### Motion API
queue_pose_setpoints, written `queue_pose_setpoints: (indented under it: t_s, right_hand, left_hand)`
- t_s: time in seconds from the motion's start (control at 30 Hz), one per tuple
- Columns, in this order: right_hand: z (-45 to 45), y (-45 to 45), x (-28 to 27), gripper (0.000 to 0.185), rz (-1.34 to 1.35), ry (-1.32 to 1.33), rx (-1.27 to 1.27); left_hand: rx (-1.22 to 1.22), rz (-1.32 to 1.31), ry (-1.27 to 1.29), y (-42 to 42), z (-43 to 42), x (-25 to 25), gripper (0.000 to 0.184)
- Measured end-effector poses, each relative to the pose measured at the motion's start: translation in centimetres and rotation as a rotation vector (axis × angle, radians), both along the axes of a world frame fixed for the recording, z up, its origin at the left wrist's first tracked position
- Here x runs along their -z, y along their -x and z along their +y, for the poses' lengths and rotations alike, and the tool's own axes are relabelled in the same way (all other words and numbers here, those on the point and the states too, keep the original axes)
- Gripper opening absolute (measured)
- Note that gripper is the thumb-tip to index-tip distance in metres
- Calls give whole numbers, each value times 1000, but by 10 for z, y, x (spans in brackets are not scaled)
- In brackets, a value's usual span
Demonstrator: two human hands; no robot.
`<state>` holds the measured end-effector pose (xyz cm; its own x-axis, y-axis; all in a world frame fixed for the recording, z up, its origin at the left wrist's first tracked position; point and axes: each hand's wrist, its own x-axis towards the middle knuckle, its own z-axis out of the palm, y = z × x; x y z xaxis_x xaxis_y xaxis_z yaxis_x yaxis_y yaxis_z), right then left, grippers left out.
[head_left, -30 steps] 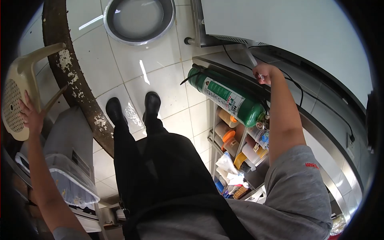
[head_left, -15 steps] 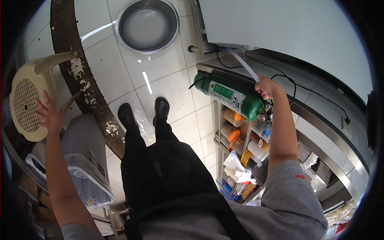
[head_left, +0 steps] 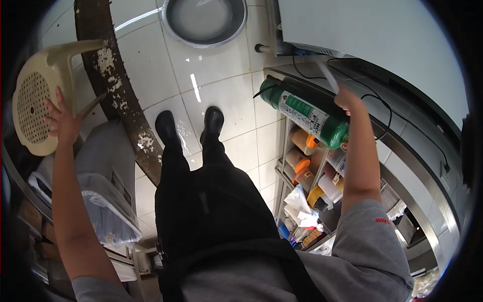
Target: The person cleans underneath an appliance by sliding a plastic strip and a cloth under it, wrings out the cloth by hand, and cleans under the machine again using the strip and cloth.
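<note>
My left hand (head_left: 65,118) lies with fingers spread on the seat edge of a beige plastic stool (head_left: 34,113), whose seat has a round pattern of holes. The thumb side is partly hidden. On the right, my right hand (head_left: 348,100) is closed around the end of a pale, tube-like strip (head_left: 328,75). The strip runs up toward the underside of a large white appliance and looks blurred. Just below and left of that hand, a green fire extinguisher (head_left: 307,113) lies on its side at the shelf top.
A grey basin (head_left: 236,38) of cloudy water sits on the wet tiled floor. A stained dark beam (head_left: 118,95) crosses the left side, beside a grey lined bin (head_left: 98,161). The white appliance (head_left: 372,25), black cables (head_left: 412,116) and shelved jars (head_left: 302,166) are on the right.
The view has shifted, so the floor, basin and boots appear higher and farther right. My left hand stays on the stool; my right hand still grips the pale strip, its wrist turned slightly.
</note>
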<state>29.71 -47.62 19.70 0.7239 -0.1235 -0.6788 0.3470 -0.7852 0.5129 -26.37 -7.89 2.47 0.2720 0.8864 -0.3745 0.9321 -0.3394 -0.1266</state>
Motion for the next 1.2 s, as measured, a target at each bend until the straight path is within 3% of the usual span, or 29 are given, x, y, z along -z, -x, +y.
queue_pose_setpoints:
  t_s: [0.07,0.2,0.27,0.5,0.6,0.8,0.87,0.93,0.97,1.2]
  right_hand:
    - [2,-8,0,62,-93,23,64]
    - [-12,-16,14,63,-17,25,78]
    - [-8,-8,22,71,2,-7,7]
    - [-21,-7,0,72,120,-6,-167]
    - [-39,-22,-12,73,167,-130,-267]
    - [-9,-28,-43,76,101,105,-173]
    - [-37,-52,-17,75,99,96,-221]
    - [-95,-95,23,74,153,-119,-566]
    - [-28,-27,-5,76,91,4,-261]
    - [0,0,-75,70,142,159,-149]
  left_hand:
    - [-1,7,-1,3,2,4,100]
    - [2,-56,-45,4,2,7,97]
    - [-5,-50,-41,5,2,9,96]
    - [0,-54,-71,5,4,13,94]
    - [-11,-55,-56,5,5,13,93]
    - [-15,-41,-66,7,7,15,93]
    - [-13,-38,-66,6,7,15,93]
    - [-11,-31,-70,7,7,14,93]
    - [-14,-33,-75,7,6,15,93]
    - [-39,-67,-47,5,6,14,94]
